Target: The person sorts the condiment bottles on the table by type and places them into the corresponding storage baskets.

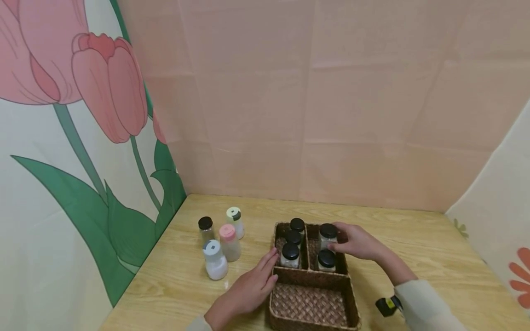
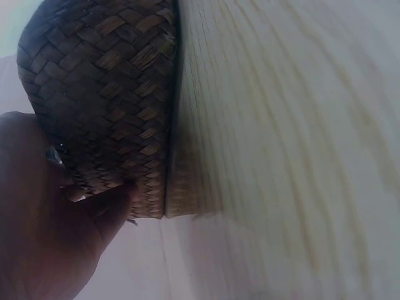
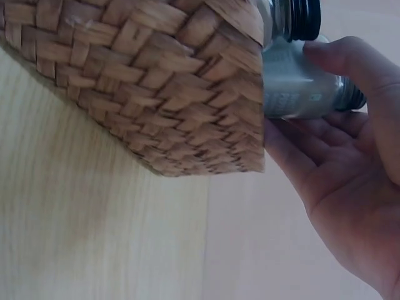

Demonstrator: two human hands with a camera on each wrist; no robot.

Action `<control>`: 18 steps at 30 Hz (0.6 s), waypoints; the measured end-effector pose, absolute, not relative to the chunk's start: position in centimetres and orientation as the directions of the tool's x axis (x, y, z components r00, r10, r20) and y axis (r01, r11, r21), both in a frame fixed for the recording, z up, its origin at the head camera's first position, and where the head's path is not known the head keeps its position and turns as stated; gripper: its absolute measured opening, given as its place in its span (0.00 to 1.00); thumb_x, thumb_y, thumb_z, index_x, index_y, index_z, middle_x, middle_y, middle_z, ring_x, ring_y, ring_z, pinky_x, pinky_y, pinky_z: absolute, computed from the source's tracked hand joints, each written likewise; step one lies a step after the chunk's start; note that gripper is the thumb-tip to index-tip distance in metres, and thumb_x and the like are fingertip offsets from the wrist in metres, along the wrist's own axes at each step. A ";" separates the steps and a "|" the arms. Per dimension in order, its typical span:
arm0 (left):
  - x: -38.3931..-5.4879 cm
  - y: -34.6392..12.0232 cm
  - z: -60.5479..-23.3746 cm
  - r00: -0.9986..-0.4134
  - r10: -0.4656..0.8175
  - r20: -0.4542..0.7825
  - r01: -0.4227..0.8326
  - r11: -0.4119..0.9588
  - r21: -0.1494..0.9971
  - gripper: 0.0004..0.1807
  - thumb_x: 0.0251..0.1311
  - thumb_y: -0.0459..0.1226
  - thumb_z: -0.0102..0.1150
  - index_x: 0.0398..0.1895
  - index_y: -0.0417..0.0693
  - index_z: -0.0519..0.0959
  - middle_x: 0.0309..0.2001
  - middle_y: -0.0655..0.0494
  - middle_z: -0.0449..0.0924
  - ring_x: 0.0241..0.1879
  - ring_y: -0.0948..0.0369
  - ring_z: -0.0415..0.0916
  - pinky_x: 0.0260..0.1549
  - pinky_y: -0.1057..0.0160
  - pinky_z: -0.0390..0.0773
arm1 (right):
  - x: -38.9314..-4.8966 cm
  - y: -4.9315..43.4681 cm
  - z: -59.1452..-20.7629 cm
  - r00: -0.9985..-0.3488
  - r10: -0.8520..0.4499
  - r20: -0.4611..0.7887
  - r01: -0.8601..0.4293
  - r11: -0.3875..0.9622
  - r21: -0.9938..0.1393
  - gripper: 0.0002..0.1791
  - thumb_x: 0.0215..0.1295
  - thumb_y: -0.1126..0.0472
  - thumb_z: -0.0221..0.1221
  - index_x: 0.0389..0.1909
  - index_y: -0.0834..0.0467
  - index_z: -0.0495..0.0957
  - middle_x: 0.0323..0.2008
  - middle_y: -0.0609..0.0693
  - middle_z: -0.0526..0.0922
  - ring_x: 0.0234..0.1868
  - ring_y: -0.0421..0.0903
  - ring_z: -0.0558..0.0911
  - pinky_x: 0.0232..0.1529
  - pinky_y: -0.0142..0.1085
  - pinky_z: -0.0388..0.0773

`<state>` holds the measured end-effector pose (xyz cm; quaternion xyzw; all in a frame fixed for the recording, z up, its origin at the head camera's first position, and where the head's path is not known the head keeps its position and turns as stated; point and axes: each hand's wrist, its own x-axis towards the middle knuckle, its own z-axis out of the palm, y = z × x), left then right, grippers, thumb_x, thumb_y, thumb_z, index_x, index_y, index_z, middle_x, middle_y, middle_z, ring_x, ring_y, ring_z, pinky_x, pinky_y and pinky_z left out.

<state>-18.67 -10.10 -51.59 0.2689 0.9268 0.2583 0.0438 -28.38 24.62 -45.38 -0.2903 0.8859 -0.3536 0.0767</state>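
A brown woven basket (image 1: 313,272) with compartments stands on the table. Its back left compartment holds three black-lidded jars, the front one (image 1: 290,262) nearest my left hand. My left hand (image 1: 252,285) rests against the basket's left wall, fingers extended; in the left wrist view its thumb touches the weave (image 2: 112,94). My right hand (image 1: 358,241) holds a clear jar with a black lid (image 1: 328,236), fingers and thumb on either side, at the back right compartment. In the right wrist view that jar (image 3: 297,87) rises above the basket rim. Another black-lidded jar (image 1: 326,261) sits just in front.
Left of the basket stand a black-capped jar (image 1: 205,230), a yellow-green-topped bottle (image 1: 237,225), a pink-topped shaker (image 1: 230,246) and a white-topped shaker (image 1: 216,264). The basket's wide front compartment shows its woven floor (image 1: 308,303). A pink cloth (image 1: 323,115) hangs behind the table.
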 end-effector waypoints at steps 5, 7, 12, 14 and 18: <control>-18.7 -10.1 -51.6 -0.852 0.520 0.060 0.476 0.722 0.503 0.32 0.81 0.53 0.26 0.83 0.57 0.43 0.83 0.61 0.36 0.76 0.52 0.58 0.67 0.48 0.71 | -28.7 24.8 -45.3 -0.798 -0.600 0.055 -0.484 0.583 -0.652 0.26 0.68 0.50 0.66 0.61 0.60 0.74 0.40 0.47 0.86 0.37 0.42 0.85 0.32 0.34 0.82; -18.7 -10.1 -51.6 -0.851 0.522 0.061 0.478 0.720 0.502 0.32 0.81 0.52 0.26 0.83 0.57 0.43 0.83 0.61 0.35 0.76 0.52 0.58 0.68 0.48 0.70 | -28.8 24.8 -45.3 -0.793 -0.607 0.055 -0.493 0.586 -0.643 0.30 0.68 0.50 0.66 0.64 0.64 0.72 0.46 0.51 0.86 0.43 0.44 0.87 0.37 0.35 0.84; -18.6 -10.1 -51.6 -0.848 0.527 0.061 0.483 0.719 0.501 0.33 0.81 0.53 0.25 0.83 0.57 0.43 0.83 0.60 0.36 0.76 0.53 0.57 0.68 0.49 0.70 | -28.8 24.8 -45.3 -0.776 -0.627 0.065 -0.529 0.591 -0.609 0.33 0.69 0.51 0.65 0.65 0.68 0.70 0.48 0.54 0.86 0.44 0.46 0.87 0.38 0.35 0.85; -18.6 -10.1 -51.6 -0.847 0.528 0.061 0.483 0.719 0.500 0.33 0.81 0.54 0.25 0.83 0.57 0.43 0.83 0.60 0.36 0.76 0.53 0.57 0.68 0.49 0.71 | -28.9 24.7 -45.2 -0.768 -0.636 0.067 -0.547 0.598 -0.585 0.30 0.69 0.50 0.65 0.62 0.67 0.73 0.42 0.49 0.86 0.38 0.42 0.86 0.34 0.34 0.83; -18.6 -10.0 -51.6 -0.848 0.526 0.064 0.484 0.719 0.500 0.33 0.81 0.54 0.24 0.83 0.57 0.43 0.83 0.60 0.36 0.76 0.53 0.57 0.67 0.49 0.71 | -29.1 24.4 -44.9 -0.759 -0.647 0.073 -0.580 0.622 -0.526 0.31 0.68 0.49 0.65 0.61 0.68 0.74 0.34 0.42 0.84 0.33 0.36 0.83 0.31 0.34 0.81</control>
